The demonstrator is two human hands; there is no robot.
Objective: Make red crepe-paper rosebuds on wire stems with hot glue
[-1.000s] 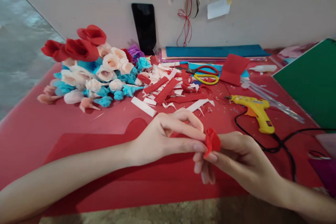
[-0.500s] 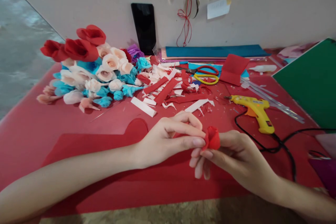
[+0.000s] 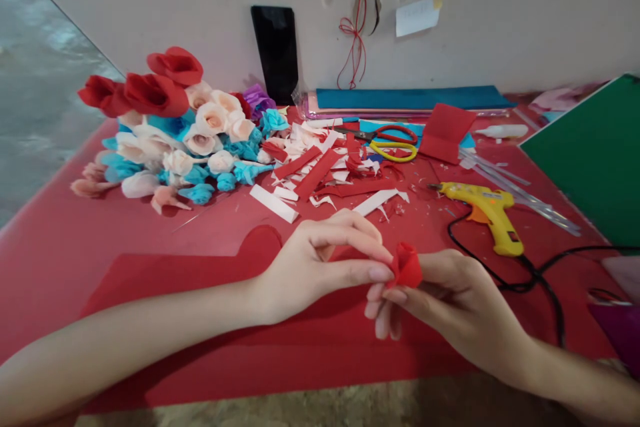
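Note:
A small red paper flower is held up between both hands over the front of the table. My left hand pinches its left edge with thumb and index finger. From the right, my right hand grips its base, thumb in front and fingers curled below. Beneath the hands lies a dark red sheet of paper with a rounded tab. Beyond them spreads a heap of red and white paper scraps. To the right of the hands lies a yellow glue gun.
Many paper flowers are piled at the left. Scissors rest on the scraps. Clear glue sticks and a folded red paper lie at the right, near a green board. A black phone leans on the wall.
The red flower has turned slightly and shifted a little to the right between my fingers. Both hands keep their pinch; nothing else has moved on the table.

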